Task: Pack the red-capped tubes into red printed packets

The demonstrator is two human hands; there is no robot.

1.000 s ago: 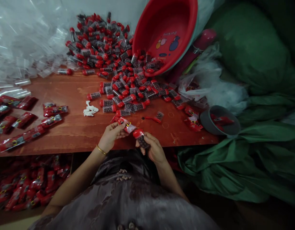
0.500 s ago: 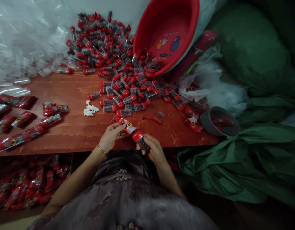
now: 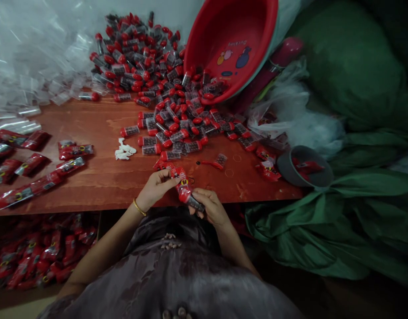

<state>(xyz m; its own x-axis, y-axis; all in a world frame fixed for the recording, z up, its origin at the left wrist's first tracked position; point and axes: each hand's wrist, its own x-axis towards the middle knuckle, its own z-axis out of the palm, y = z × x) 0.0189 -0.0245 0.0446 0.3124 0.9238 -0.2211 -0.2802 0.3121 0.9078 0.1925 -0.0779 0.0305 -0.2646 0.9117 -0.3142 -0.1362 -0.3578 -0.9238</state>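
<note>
Near the table's front edge, my left hand (image 3: 156, 188) pinches a red printed plastic wrapper (image 3: 183, 188) between thumb and fingers. My right hand (image 3: 211, 207) is closed around a clear tube (image 3: 196, 204) of dark pellets. The tube's red-capped end sits in or against the lower end of the wrapper; its cap is covered. Just beyond my hands lies a small red piece with a dark tip (image 3: 209, 164), beside a loose pellet-filled tube (image 3: 221, 161). Many similar red-capped tubes (image 3: 171, 110) are heaped farther back.
A red basin (image 3: 232, 26) leans tilted over the heap. On the right stand a grey bowl (image 3: 285, 166) and green cloth (image 3: 323, 212). Wrapped red packets (image 3: 33, 164) lie at the left, with clear sleeves (image 3: 28, 93) behind. White crumpled scraps (image 3: 124, 149) rest mid-table. A box below holds more packets (image 3: 41, 252).
The capped end of the tube has gone from bare below the wrapper to covered by it. My left hand's grip has shifted slightly right along the wrapper.
</note>
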